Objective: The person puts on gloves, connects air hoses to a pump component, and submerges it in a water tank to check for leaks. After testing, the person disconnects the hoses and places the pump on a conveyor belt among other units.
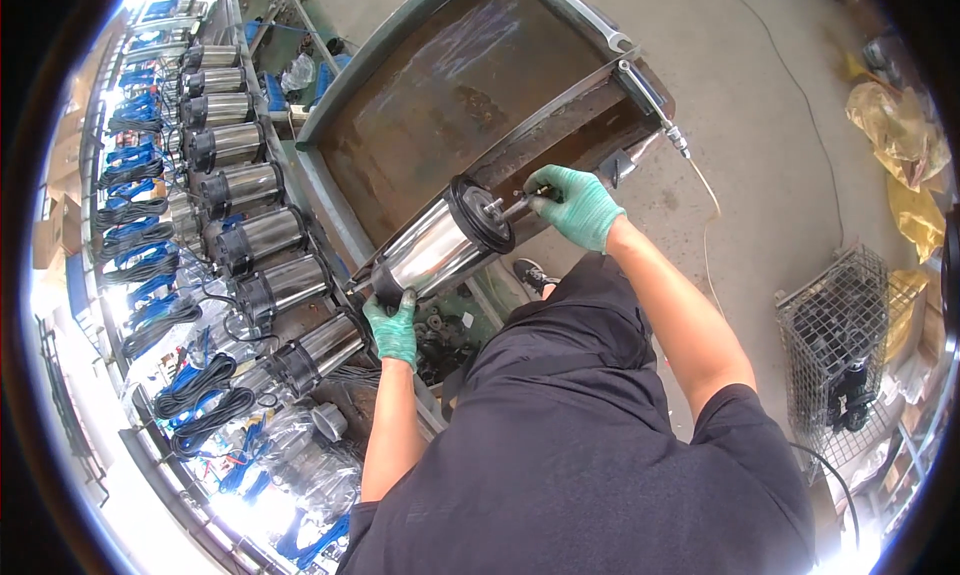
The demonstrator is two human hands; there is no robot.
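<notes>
A shiny steel motor cylinder [425, 253] lies tilted over the near edge of a metal bench. Its black flanged end [481, 216] faces up and to the right, with a thin shaft showing at the middle. My left hand [392, 330], in a green glove, is closed around the cylinder's lower left end, the thumb on its side. Beside the flanged end, my right hand [584, 210], also in a green glove, pinches a small dark piece [543, 192] close to the shaft. The fingers partly hide that piece, so its kind cannot be made out.
A large wrench [590, 17] lies on the rim of the brown metal tray [420, 105]. Near its corner rests a ratchet-like tool [652, 100] with a pale hose. Several similar motors [245, 190] with coiled cables line the left. A wire cage [835, 335] stands at right.
</notes>
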